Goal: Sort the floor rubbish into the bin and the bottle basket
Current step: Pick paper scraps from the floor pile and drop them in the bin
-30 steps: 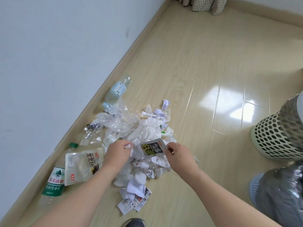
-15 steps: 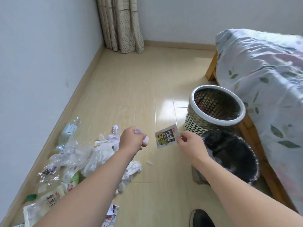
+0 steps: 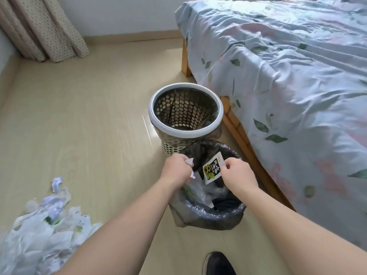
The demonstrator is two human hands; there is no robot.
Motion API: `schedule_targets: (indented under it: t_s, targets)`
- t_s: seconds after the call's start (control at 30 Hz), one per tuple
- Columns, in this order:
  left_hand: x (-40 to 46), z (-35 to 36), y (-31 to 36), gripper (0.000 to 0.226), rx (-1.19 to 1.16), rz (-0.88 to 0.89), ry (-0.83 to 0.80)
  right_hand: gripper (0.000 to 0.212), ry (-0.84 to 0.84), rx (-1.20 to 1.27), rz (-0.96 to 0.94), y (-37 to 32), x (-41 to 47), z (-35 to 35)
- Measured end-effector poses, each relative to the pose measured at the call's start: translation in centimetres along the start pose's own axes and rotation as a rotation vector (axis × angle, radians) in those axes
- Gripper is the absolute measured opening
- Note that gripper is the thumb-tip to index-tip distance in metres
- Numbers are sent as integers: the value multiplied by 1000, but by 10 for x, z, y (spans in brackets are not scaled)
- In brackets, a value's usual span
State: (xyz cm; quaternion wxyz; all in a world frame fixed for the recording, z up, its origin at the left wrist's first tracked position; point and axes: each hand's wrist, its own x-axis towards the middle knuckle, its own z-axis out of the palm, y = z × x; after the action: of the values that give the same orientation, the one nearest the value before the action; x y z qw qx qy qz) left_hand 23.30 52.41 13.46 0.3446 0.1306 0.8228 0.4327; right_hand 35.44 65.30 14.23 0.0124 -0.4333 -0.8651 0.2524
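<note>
We hold both hands over the bin [image 3: 206, 215], which is lined with a dark bag and already holds some clear plastic. Our left hand [image 3: 175, 168] has its fingers clenched round crumpled white paper [image 3: 189, 162]. Our right hand [image 3: 237, 172] pinches a black-and-yellow snack packet [image 3: 212, 168] by its edge, just above the bin's opening. The perforated bottle basket [image 3: 185, 132] touches the bin's far side. The remaining rubbish heap [image 3: 39, 231] lies well left of the bin.
</note>
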Motion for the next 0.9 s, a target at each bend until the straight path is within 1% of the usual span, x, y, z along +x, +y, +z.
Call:
schedule_targets:
  t_s: [0.1, 0.2, 0.27, 0.37, 0.47, 0.53, 0.6, 0.73, 0.83, 0.9]
  targets:
    - [21, 29, -9, 19, 245, 48, -69, 19, -111, -132, 49, 21, 17, 19]
    - [31, 47, -18, 24, 415, 77, -147, 19, -176, -147, 44, 29, 24, 34]
    - [33, 49, -22, 29, 444, 96, -131, 18, -178, -139, 27, 30, 23, 38]
    - [26, 40, -25, 30, 423, 125, -99, 23, -157, -143, -9, 27, 15, 36]
    - [7, 10, -25, 28, 333, 144, -47, 28, -128, -140, -77, 8, -2, 25]
    - [-11, -18, -29, 23, 275, 154, 20, 31, -114, -127, -149, -12, -17, 19]
    - [-34, -52, -40, 19, 258, 148, 101, 33, -135, -115, -224, -40, -36, 19]
    - [-91, -126, -89, 17, 226, 59, 219, 32, -259, -179, -386, -103, -85, 41]
    - [-133, -175, -139, 14, 234, -26, 297, 39, -354, -189, -502, -147, -125, 74]
    - [-162, -203, -178, 12, 230, -102, 339, 39, -422, -187, -565, -175, -153, 103]
